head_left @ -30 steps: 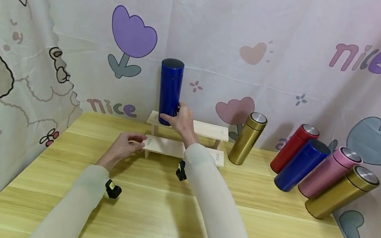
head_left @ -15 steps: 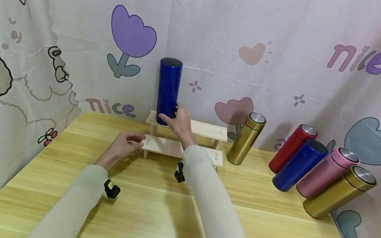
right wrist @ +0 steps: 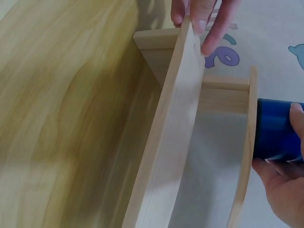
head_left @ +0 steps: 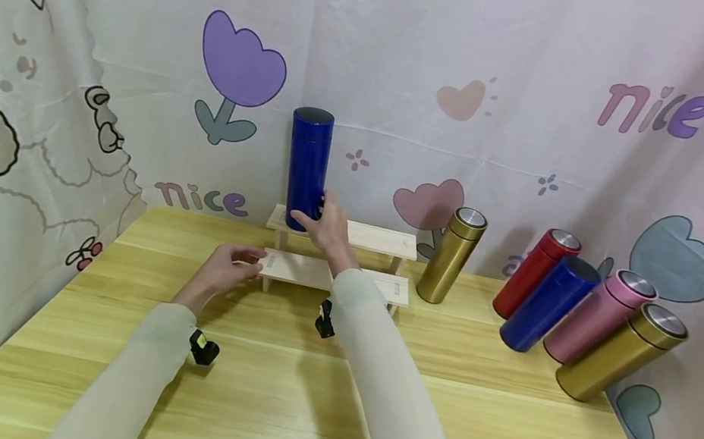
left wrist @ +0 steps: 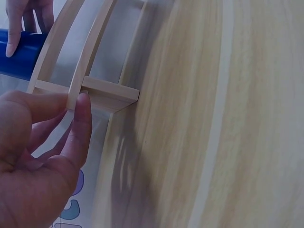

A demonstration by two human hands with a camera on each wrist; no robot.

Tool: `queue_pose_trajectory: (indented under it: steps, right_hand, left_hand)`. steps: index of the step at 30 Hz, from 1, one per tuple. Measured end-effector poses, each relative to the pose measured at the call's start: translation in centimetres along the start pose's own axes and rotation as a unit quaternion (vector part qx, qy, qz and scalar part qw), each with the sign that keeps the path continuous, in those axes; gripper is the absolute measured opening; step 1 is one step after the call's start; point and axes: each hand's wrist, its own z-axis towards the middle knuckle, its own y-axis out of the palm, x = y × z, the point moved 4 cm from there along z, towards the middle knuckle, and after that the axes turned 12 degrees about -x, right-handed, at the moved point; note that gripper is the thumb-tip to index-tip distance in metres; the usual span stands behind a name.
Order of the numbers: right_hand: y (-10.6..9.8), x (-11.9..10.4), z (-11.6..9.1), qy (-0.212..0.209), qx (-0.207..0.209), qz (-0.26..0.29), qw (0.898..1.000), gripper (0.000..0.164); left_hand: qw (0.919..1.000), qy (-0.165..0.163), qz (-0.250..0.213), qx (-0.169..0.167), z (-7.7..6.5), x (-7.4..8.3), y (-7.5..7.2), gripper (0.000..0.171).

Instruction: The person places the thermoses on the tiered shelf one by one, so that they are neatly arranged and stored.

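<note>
A tall blue thermos bottle (head_left: 307,166) with a dark lid stands upright near the left end of the upper board of a two-tier wooden stand (head_left: 296,268). My right hand (head_left: 328,229) grips the bottle low down, thumb in front, fingers behind it. In the right wrist view the bottle's base (right wrist: 275,128) meets the upper board. My left hand (head_left: 222,272) pinches the left end of the lower board. The left wrist view shows the thumb of my left hand (left wrist: 42,152) under that board's end and the forefinger on the opposite face.
Just right of the stand is a gold thermos bottle (head_left: 452,255). Farther right on the wooden table (head_left: 269,391) stand a red bottle (head_left: 535,275), a second blue bottle (head_left: 548,304), a pink bottle (head_left: 599,318) and another gold bottle (head_left: 621,354). A printed curtain (head_left: 380,40) hangs behind.
The head view has drifted slightly, so everything sits a little further left in it. Both hands keep their holds, and the blue bottle stays on the upper board.
</note>
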Motion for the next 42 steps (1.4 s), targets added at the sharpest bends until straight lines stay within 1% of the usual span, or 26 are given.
queue_pose_trajectory:
  steps: [10, 15, 23, 26, 30, 34, 37, 39, 42]
  right_hand:
    - [0.1, -0.1, -0.1, -0.001, -0.003, 0.003, 1.0, 0.077]
    - [0.2, -0.1, -0.2, 0.007, -0.006, 0.005, 1.0, 0.077]
    - [0.2, -0.1, -0.3, 0.012, 0.004, -0.007, 1.0, 0.076]
    - [0.2, -0.3, -0.5, 0.011, 0.006, -0.003, 1.0, 0.077]
    - [-0.4, -1.1, -1.0, 0.008, 0.011, 0.02, 1.0, 0.077]
    - [-1.2, -1.9, -1.8, 0.015, -0.001, 0.033, 0.999, 0.077]
    - [-1.8, -2.2, -2.4, 0.025, -0.022, 0.027, 0.999, 0.078]
    - [-2.3, -2.4, -2.8, 0.029, -0.033, 0.02, 0.999, 0.077]
    - [-3.2, -2.6, -3.4, 0.03, -0.04, 0.004, 0.999, 0.075]
  left_hand:
    - [1.0, -0.001, 0.0, 0.001, 0.1, -0.3, -0.1, 0.039]
    - [1.0, -0.003, 0.009, 0.0, 0.2, -0.3, -0.1, 0.039]
    - [1.0, -0.001, 0.001, -0.004, 0.1, 0.1, 0.0, 0.039]
    - [1.0, -0.005, 0.003, -0.003, 0.0, 0.2, 0.0, 0.039]
    - [0.9999, -0.01, 0.004, 0.001, -0.1, 0.4, -0.1, 0.039]
    - [0.9999, -0.014, 0.004, 0.001, -0.1, 0.5, -0.1, 0.04]
    - [0.9999, -0.017, 0.005, -0.001, -0.1, 0.3, -0.1, 0.04]
    - [0.9999, -0.012, 0.006, -0.002, 0.0, 0.3, 0.0, 0.04]
    - [1.0, -0.005, 0.004, -0.001, 0.2, 0.2, 0.1, 0.04]
